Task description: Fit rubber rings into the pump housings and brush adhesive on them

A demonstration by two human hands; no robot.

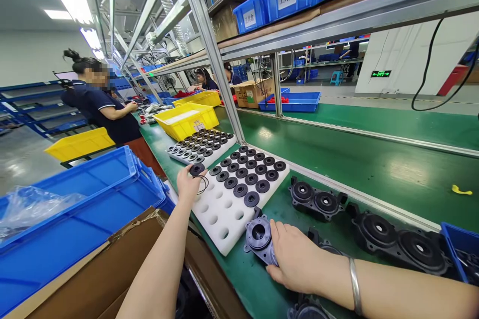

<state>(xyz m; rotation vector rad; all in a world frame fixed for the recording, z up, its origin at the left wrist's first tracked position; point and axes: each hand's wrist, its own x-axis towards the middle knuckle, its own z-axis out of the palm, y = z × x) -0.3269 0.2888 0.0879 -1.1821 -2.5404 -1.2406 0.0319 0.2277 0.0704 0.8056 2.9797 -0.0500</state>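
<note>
My left hand [190, 183] is closed on a round black disc [196, 169] at the left edge of a white foam tray [214, 209]; a thin black ring hangs beside its fingers. Rows of similar black discs [251, 178] fill the right and far parts of that tray, and its near left holes show bare. My right hand [294, 254] wraps round a grey-black housing [259, 234] on the green bench, just right of the tray's near corner. The housing's round opening faces up.
Black double housings [314, 199] lie right of the tray. Behind it are a second disc tray [200, 145] and a yellow bin [187, 120]. A cardboard box [101, 274] and blue crate [75, 209] stand left. A metal post [213, 55] rises behind. A person stands far left.
</note>
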